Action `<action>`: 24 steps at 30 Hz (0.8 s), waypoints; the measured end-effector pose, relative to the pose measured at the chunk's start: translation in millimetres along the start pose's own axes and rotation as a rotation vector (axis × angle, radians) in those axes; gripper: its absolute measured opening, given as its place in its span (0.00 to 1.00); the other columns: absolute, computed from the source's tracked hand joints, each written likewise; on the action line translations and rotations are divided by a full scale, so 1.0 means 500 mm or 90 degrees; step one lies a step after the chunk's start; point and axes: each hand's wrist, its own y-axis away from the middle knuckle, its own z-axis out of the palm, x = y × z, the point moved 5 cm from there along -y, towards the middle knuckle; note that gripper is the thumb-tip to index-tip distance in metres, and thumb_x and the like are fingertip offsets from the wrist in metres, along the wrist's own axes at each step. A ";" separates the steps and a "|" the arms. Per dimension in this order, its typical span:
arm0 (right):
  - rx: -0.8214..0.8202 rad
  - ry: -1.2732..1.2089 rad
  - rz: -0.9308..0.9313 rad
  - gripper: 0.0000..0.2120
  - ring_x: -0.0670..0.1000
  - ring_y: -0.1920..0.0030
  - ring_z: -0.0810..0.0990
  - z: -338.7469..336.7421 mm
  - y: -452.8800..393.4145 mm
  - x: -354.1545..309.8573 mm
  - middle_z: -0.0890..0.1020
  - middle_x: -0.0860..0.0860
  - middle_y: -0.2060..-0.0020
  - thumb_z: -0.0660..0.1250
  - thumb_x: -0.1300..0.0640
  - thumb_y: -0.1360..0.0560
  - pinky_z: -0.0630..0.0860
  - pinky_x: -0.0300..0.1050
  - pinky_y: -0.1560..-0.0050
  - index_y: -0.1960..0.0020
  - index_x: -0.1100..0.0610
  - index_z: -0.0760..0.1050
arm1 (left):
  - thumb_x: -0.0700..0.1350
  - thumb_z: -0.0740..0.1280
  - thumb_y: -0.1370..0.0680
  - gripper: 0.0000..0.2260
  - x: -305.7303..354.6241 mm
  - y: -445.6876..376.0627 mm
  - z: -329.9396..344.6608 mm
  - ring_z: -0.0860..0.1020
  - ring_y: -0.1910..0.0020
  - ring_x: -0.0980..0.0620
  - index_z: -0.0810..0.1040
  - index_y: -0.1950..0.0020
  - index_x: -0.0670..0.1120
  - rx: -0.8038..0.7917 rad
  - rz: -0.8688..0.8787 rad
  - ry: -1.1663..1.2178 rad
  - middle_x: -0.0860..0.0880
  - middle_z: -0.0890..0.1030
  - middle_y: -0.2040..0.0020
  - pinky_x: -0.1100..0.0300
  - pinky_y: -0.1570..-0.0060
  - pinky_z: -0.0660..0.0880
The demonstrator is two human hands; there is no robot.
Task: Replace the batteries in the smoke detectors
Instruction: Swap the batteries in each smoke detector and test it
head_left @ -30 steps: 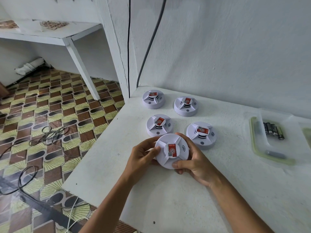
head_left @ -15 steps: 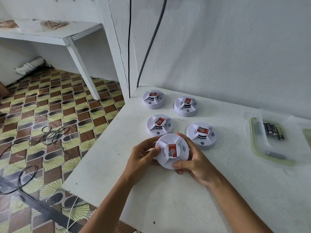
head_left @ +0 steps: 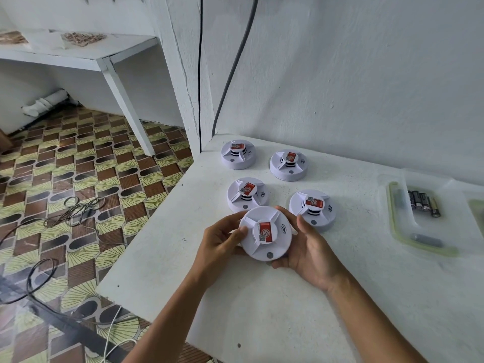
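Note:
A round white smoke detector (head_left: 264, 233) with a red label faces up between both hands, just above the white table (head_left: 275, 305). My left hand (head_left: 222, 244) grips its left rim, thumb on top. My right hand (head_left: 311, 254) cups its right and lower side, fingers curled under it. Several more detectors stand behind it: one at the back left (head_left: 237, 154), one at the back right (head_left: 288, 165), one in the middle left (head_left: 246, 194) and one to the right (head_left: 312, 209). Several dark batteries (head_left: 423, 203) lie in a clear tray (head_left: 398, 231) at the right.
A grey battery (head_left: 425, 240) lies at the tray's near side. The table's left edge drops to a patterned floor with loose cables (head_left: 65, 213). A white wall stands close behind the table. A white shelf (head_left: 78, 52) stands at the far left.
My right hand has shifted on the detector, from thumb over its lower front to cupping its right side and underside. The detector has turned slightly. The other detectors have not moved.

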 end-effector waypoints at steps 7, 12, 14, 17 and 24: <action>-0.002 -0.001 -0.007 0.32 0.55 0.52 0.82 0.002 0.002 -0.002 0.81 0.56 0.42 0.74 0.34 0.38 0.79 0.49 0.63 0.37 0.45 0.77 | 0.43 0.64 0.21 0.13 -0.002 -0.001 0.000 0.82 0.46 0.47 0.78 0.37 0.48 0.001 0.000 -0.003 0.50 0.84 0.45 0.50 0.52 0.81; -0.006 0.006 -0.015 0.30 0.55 0.53 0.82 0.006 0.002 -0.005 0.82 0.55 0.44 0.74 0.35 0.37 0.80 0.48 0.64 0.39 0.45 0.78 | 0.43 0.64 0.20 0.12 -0.001 0.000 0.000 0.82 0.46 0.48 0.78 0.37 0.48 0.000 0.002 0.000 0.50 0.84 0.44 0.50 0.52 0.81; -0.002 0.012 -0.016 0.29 0.54 0.53 0.82 0.006 0.002 -0.004 0.82 0.55 0.44 0.75 0.35 0.37 0.79 0.48 0.63 0.39 0.45 0.78 | 0.44 0.65 0.21 0.13 -0.003 0.001 0.000 0.82 0.46 0.47 0.78 0.37 0.48 0.001 0.000 0.002 0.49 0.84 0.44 0.50 0.51 0.81; 0.003 0.014 -0.012 0.32 0.55 0.51 0.81 0.001 0.000 -0.002 0.80 0.57 0.41 0.74 0.35 0.36 0.80 0.48 0.63 0.36 0.47 0.76 | 0.46 0.65 0.22 0.14 -0.005 0.000 -0.001 0.82 0.45 0.47 0.78 0.37 0.48 0.004 -0.005 0.001 0.49 0.84 0.44 0.48 0.50 0.81; -0.001 0.008 -0.016 0.31 0.56 0.51 0.81 -0.001 0.000 0.000 0.80 0.58 0.42 0.75 0.37 0.36 0.80 0.48 0.65 0.36 0.47 0.76 | 0.47 0.65 0.23 0.16 -0.008 -0.001 -0.002 0.82 0.45 0.46 0.78 0.36 0.48 0.007 -0.006 -0.007 0.49 0.83 0.44 0.46 0.50 0.81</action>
